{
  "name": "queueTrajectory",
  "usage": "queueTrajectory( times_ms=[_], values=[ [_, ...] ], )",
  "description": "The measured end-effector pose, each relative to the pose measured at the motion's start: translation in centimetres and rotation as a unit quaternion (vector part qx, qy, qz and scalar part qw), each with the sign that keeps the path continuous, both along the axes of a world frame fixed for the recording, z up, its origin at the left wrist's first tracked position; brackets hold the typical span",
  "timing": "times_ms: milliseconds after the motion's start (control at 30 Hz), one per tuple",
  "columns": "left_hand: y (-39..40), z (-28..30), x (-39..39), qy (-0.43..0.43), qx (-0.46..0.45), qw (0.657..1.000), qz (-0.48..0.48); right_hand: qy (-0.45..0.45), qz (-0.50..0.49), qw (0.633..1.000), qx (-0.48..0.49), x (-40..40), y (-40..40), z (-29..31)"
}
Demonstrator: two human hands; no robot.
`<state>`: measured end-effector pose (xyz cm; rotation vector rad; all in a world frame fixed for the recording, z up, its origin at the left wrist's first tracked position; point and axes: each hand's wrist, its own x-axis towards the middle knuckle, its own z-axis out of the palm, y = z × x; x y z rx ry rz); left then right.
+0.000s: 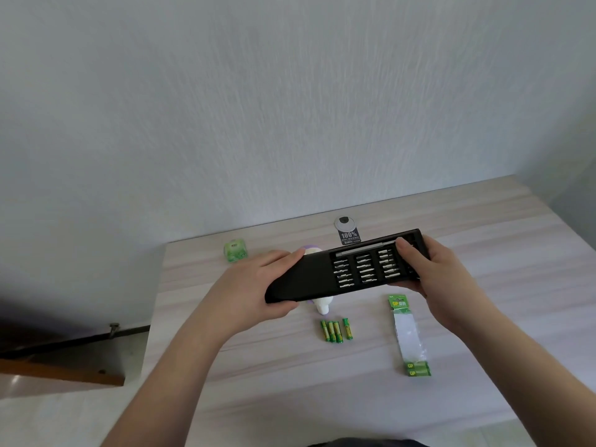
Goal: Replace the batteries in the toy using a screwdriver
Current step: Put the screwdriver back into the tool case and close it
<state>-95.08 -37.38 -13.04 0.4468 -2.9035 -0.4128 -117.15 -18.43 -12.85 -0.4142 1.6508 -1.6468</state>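
Both hands hold the screwdriver case (322,275) above the table (290,398): my left hand (258,285) wraps its sleeve, my right hand (429,272) grips the tray, thumb on the slim, probably light screwdriver (364,250); toy (319,304) lies beneath

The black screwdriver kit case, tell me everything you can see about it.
The black screwdriver kit case is long, flat, matte, likely plastic. It is slid partly open: the tray shows three columns of silver bits and a grey driver handle along the far edge. Held tilted above the table, the left hand grips the sleeve end and the right hand the tray end.
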Motion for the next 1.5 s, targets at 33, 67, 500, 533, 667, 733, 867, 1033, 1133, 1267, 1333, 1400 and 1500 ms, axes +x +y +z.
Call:
queueTrajectory(
  times_ms=[33,67,500,533,667,733,867,1033,1133,1267,1333,1400,1500],
  values=[
    [0.2,0.0,-0.1,0.001,-0.01,1.0,0.004,-0.006,0.002,1.0,0.0,0.1,0.0,0.0],
    [0.4,0.1,-0.2,0.002,-0.022,1.0,0.006,-0.012,0.005,1.0,0.002,0.2,0.0,-0.1],
    [0.6,-1.4,-1.0,-0.03,-0.057,0.998,-0.005,-0.078,0.019,0.996,0.03,1.5,-0.3,-1.5],
    [0.4,-1.6,-0.8,-0.029,-0.049,0.998,-0.005,-0.081,0.022,0.996,0.031,1.4,-0.4,-1.5],
    [-0.1,-1.6,0.2,0.001,0.047,0.998,0.029,-0.072,0.029,0.997,0.032,1.4,-0.6,-1.9],
    [-0.4,-1.7,1.0,0.063,0.162,0.975,0.135,-0.07,0.018,0.997,0.03,1.4,-0.7,-2.3],
    [-0.3,-2.9,1.1,0.204,0.462,0.781,0.367,-0.076,-0.002,0.997,0.03,2.0,-0.8,-2.9],
    [1.8,-2.6,-0.6,0.23,0.587,0.641,0.438,-0.09,-0.017,0.995,0.039,2.7,-1.5,-3.3],
    [1.7,-2.4,-0.8,0.239,0.59,0.633,0.441,-0.089,-0.012,0.995,0.05,2.5,-1.7,-3.2],
    [2.0,-2.4,-1.1,0.22,0.611,0.635,0.418,-0.093,-0.005,0.994,0.062,2.9,-2.0,-3.1],
    [2.6,-2.4,-1.5,0.214,0.628,0.627,0.407,-0.1,0.0,0.993,0.064,3.6,-2.4,-3.1],
    [2.7,-2.5,-1.7,0.225,0.638,0.614,0.407,-0.114,-0.01,0.992,0.051,4.1,-2.9,-3.0],
    [2.5,-2.6,-1.6,0.238,0.643,0.603,0.407,-0.128,-0.014,0.991,0.034,3.9,-3.3,-2.7]
  ],
)
